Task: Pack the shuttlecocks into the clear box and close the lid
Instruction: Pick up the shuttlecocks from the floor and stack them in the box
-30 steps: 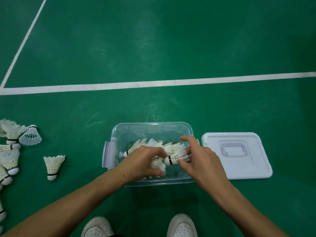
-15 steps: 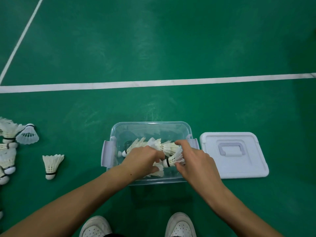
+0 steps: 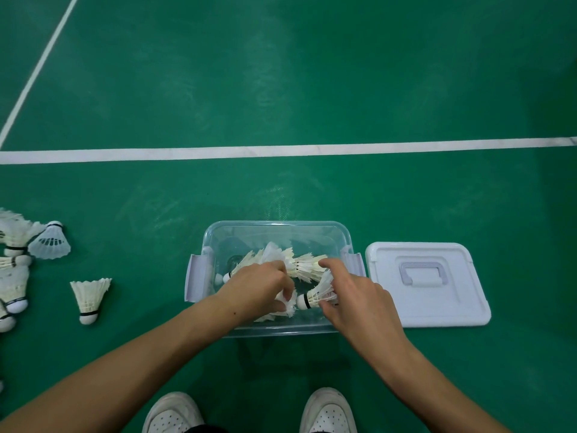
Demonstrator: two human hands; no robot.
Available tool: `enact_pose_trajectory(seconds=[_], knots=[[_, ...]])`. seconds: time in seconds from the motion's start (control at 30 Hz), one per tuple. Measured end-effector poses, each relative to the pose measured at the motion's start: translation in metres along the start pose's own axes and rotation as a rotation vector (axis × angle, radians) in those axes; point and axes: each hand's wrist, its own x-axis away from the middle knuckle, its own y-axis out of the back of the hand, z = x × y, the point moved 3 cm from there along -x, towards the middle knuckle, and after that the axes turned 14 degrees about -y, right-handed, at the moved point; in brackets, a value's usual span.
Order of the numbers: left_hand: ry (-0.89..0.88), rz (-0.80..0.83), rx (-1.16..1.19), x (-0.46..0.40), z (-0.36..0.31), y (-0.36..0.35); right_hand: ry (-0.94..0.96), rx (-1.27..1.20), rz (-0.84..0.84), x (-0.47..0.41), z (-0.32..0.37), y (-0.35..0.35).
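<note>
Underfoot, green court floor [image 3: 281, 89] crossed by a white line [image 3: 281, 150]; near centre sits the clear box [image 3: 215, 245], open, its white lid [image 3: 468, 310] flat just to its right. Both hands are inside it: left hand [image 3: 256, 285] fingers curled round white feathers, right hand [image 3: 359, 295] pinching a shuttlecock [image 3: 313, 296] lying cork-left. More shuttlecocks [image 3: 299, 265] lie in the box, one loose shuttlecock [image 3: 90, 295] stands left, and a pile [image 3: 15, 264] at far left.
</note>
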Motion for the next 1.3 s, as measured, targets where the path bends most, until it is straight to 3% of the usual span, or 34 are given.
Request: enact_pose_trajectory(seconds=[0.2,0.47,0.7,1.17,1.3], knots=[[-0.002,-0.042,0.014,0.010,0.007,0.004,0.035,-0.087,0.053,-0.008,0.005,-0.014],[-0.027,-0.056,-0.050,0.014,-0.001,-0.003,-0.066,-0.268,0.405,-0.028,0.020,-0.042],[-0.006,0.023,-0.094,0.005,-0.001,-0.006,-0.146,-0.262,0.627,-0.041,0.019,-0.043],[-0.003,0.024,-0.112,0.002,-0.007,-0.004,-0.103,-0.243,0.659,-0.029,0.001,-0.018],[-0.012,-0.040,-0.072,0.013,-0.010,0.004,-0.099,-0.299,0.624,-0.033,-0.004,0.003]])
